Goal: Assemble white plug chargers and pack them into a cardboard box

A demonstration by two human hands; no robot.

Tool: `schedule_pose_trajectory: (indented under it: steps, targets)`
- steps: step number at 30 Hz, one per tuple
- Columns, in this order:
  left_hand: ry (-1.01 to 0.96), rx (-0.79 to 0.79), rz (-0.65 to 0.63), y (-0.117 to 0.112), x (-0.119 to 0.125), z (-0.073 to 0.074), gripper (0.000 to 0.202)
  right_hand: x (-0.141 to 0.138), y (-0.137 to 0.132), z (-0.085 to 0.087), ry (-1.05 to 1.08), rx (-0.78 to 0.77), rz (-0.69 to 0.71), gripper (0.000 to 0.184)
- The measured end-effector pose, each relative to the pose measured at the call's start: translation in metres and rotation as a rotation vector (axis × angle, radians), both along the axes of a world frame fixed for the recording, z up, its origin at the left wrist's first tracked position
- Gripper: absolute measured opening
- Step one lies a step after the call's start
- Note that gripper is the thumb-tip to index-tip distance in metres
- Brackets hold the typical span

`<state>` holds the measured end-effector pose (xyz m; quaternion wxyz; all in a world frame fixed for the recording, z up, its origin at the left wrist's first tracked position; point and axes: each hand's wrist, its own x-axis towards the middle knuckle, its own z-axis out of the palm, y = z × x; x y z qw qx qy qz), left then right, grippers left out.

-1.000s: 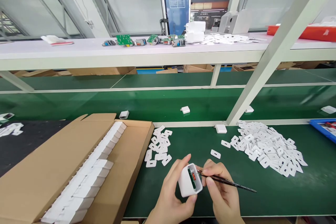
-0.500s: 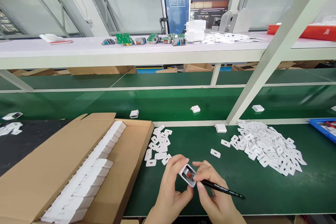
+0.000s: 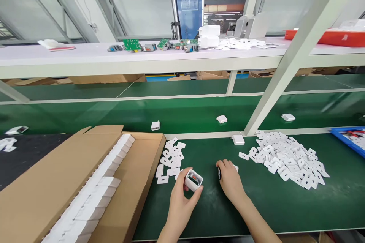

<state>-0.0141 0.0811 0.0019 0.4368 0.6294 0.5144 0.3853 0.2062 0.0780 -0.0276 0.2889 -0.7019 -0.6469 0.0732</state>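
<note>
My left hand (image 3: pixel 182 201) holds a white charger housing (image 3: pixel 194 180) between thumb and fingers. Its open end faces up, with a circuit board and an orange part inside. My right hand (image 3: pixel 230 180) is closed and low over the green bench, palm down, around a slim black pen-like tool (image 3: pixel 219 174) that is mostly hidden. By its fingers, a flat white cover plate (image 3: pixel 236 168) shows only partly; I cannot tell whether they touch it. Loose slotted cover plates (image 3: pixel 172 159) lie left of my hands, and a large pile of cover plates (image 3: pixel 288 157) lies to the right.
A cardboard box (image 3: pixel 142 174) with rows of white housings (image 3: pixel 94 197) stands at left. Behind the bench, a green conveyor belt (image 3: pixel 185 112) carries several white chargers. A sloping white post (image 3: pixel 270 95) rises at right, near a blue tray (image 3: pixel 348 140). Circuit boards (image 3: pixel 132 45) sit on the shelf above.
My right hand has left the housing and moved forward to the cover plate, taking the black tool along. My left hand has drawn slightly left with the housing. Chargers on the belt have shifted right.
</note>
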Motion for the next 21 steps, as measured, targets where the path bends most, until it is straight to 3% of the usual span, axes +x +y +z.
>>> schedule_pose_trajectory:
  steps: [5,9,13,16,21]
  targets:
    - [-0.132,-0.178,-0.090,0.000,0.002,-0.020,0.054,0.016,0.001,-0.022,0.020,-0.029,0.008,0.065]
    - [-0.275,-0.185,-0.152,0.003,0.004,-0.036,0.041,0.054,-0.013,-0.025,0.072,-0.039,-0.120,0.040]
    - [-0.372,-0.217,-0.198,0.003,0.011,-0.048,0.050,0.076,-0.023,-0.024,0.132,-0.065,-0.136,0.014]
    - [-0.454,-0.252,-0.239,0.000,0.021,-0.052,0.054,0.060,-0.027,-0.011,0.184,-0.062,-0.091,0.012]
    - [-0.408,-0.266,-0.234,-0.004,0.033,-0.049,0.056,-0.003,-0.034,0.033,0.366,-0.004,0.140,0.011]
